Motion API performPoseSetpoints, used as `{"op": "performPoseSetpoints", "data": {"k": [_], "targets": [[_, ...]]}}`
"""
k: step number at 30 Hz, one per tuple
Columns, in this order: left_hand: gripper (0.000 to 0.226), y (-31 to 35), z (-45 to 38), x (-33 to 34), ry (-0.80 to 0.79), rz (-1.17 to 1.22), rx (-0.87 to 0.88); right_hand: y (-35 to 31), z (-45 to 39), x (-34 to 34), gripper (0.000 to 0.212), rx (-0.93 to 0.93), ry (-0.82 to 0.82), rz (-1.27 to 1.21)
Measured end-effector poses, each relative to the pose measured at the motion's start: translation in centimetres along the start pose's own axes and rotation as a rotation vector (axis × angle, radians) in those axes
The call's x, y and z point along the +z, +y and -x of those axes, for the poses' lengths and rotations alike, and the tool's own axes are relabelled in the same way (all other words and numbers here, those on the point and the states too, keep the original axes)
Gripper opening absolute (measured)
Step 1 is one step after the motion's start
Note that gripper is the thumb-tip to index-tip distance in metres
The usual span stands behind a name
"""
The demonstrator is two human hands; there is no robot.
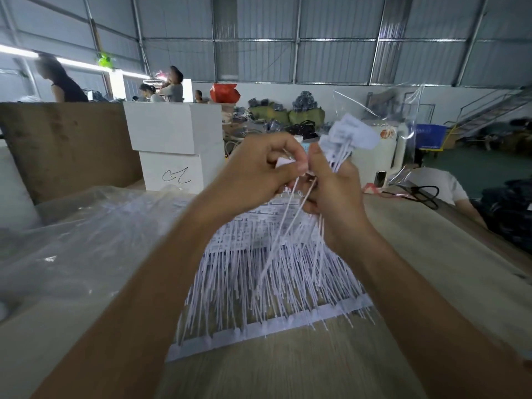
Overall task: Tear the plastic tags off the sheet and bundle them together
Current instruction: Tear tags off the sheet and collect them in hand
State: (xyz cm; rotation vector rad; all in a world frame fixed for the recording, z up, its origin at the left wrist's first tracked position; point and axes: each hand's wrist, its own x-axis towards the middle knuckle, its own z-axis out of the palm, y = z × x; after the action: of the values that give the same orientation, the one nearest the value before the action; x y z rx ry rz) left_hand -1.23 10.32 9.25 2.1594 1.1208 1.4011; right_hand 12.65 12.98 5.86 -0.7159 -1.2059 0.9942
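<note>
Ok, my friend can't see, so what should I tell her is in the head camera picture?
Two hands are held up over a wooden table: the right hand grips a bundle of white plastic tags, and the left hand pinches one more tag beside it. Below lies the sheet of tags, with crinkly clear plastic to its left.

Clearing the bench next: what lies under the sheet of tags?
The sheet of tags lies on the wooden tabletop, with clear plastic wrap at its left edge. Anything directly beneath is covered.
</note>
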Motion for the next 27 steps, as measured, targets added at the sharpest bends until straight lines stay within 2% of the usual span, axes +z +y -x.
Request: {"op": "performPoseSetpoints", "data": {"k": [3, 5, 8, 12, 15, 19, 22, 24, 26, 27], "targets": [[0.001, -1.1, -0.3, 0.6, 0.139, -0.184, 0.076, 0.5, 0.5, 0.6, 0.037, 0.093, 0.036, -0.076], [0.001, -1.5, -0.2, 1.0, 0.194, -0.196, 0.116, 0.8, 0.8, 1.0, 0.044, 0.101, 0.033, -0.087], [0.004, -1.6, -0.2, 1.0, 0.232, 0.023, 0.088, 0.6, 0.8, 1.3, 0.038, 0.141, 0.023, -0.164], [0.005, -2.0, -0.3, 1.1, 0.323, -0.1, 0.133, 1.0, 1.4, 1.7, 0.042, 0.228, -0.078, -0.164], [0.005, -2.5, -0.2, 1.6, 0.29, -0.129, 0.134, 1.0, 1.7, 1.8, 0.025, 0.18, -0.085, -0.131], [0.012, -2.8, -0.2, 2.4, 0.151, -0.172, 0.042, 0.6, 1.4, 1.2, 0.022, 0.12, -0.031, -0.084], [0.038, -2.3, -0.3, 2.7, 0.072, 0.085, -0.224, 0.0, 1.1, 1.3, 0.016, 0.055, 0.06, -0.12], [0.05, -1.5, 0.0, 3.0, -0.127, 0.305, -0.422, -0.7, 0.6, 1.3, 0.015, -0.01, 0.155, -0.18], [0.061, -0.7, 0.4, 4.1, -0.341, 0.372, -0.494, -0.8, -0.1, 1.0, 0.018, -0.071, 0.263, -0.122], [0.065, -0.3, 0.6, 4.8, -0.374, 0.37, -0.515, -0.6, -0.4, 0.7, 0.019, -0.088, 0.299, -0.101]]}}
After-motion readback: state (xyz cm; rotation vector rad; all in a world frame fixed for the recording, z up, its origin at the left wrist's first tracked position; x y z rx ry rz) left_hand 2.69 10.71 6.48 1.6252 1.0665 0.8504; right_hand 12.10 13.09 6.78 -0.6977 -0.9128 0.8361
